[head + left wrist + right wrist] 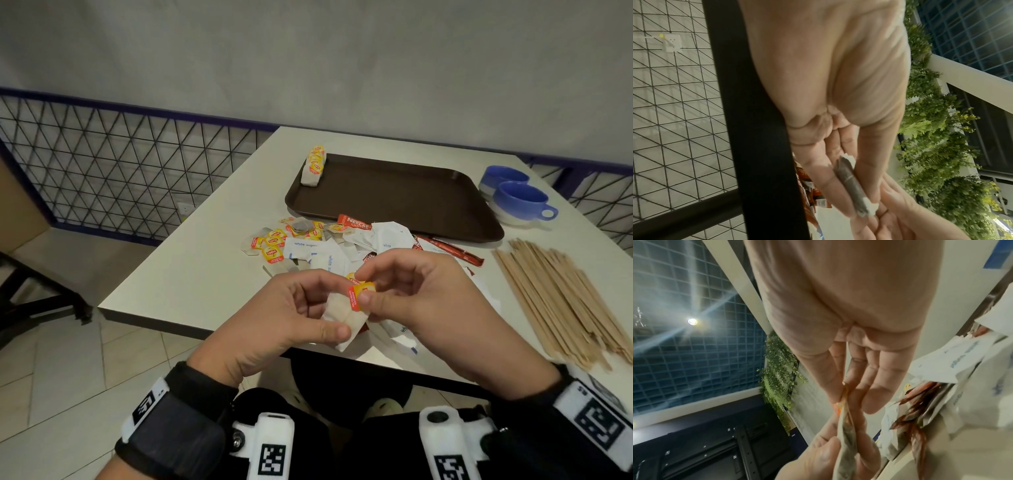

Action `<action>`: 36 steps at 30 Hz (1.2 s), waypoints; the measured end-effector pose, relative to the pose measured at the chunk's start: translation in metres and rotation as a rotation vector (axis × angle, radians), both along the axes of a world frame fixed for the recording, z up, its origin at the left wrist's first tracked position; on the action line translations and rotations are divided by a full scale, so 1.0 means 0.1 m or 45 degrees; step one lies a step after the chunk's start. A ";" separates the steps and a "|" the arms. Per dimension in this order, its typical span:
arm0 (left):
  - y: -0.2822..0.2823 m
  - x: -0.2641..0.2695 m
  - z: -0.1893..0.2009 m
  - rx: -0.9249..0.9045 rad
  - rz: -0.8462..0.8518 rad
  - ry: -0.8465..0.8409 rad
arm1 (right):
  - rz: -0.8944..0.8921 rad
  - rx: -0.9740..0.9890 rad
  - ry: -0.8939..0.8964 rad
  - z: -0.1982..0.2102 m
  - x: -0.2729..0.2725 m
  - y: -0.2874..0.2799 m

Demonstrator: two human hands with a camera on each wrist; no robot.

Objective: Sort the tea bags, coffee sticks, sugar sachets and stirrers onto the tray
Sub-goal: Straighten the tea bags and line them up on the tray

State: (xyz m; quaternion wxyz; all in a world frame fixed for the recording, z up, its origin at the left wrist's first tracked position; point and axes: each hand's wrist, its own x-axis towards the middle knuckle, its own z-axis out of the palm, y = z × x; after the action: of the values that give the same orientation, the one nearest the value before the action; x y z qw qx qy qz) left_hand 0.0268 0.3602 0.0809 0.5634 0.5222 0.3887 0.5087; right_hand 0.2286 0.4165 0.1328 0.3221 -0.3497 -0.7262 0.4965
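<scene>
together both hands, left (274, 318) and right (421, 301), pinch one tea bag (346, 317) between them.

One brown tray (394, 198) lies on the desk (191, 274), and two blue cups (513, 195) stand beside it. Two hands (284, 315) share one tea bag (346, 318). The tea bags stacked on the tray (313, 168), the mixed pile of tea bags, sugar sachets and coffee sticks (342, 243) and the bundle of wooden stirrers (561, 301) overlap too much to count.
</scene>
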 end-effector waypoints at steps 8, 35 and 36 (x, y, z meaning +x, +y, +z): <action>0.00 0.02 -0.01 -0.094 0.190 -0.140 | -0.099 -0.014 0.201 -0.05 0.02 -0.05; -0.02 0.00 -0.02 -0.093 0.212 -0.227 | -0.186 -0.483 0.302 -0.19 0.09 -0.06; -0.01 0.00 -0.03 -0.088 0.218 -0.212 | -0.172 -0.484 0.308 -0.18 0.09 -0.06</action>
State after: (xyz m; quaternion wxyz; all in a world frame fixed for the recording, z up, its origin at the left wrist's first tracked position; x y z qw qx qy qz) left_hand 0.0265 0.3590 0.0775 0.5658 0.4234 0.4013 0.5828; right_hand 0.2380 0.4103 0.1151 0.3675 -0.3899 -0.5507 0.6400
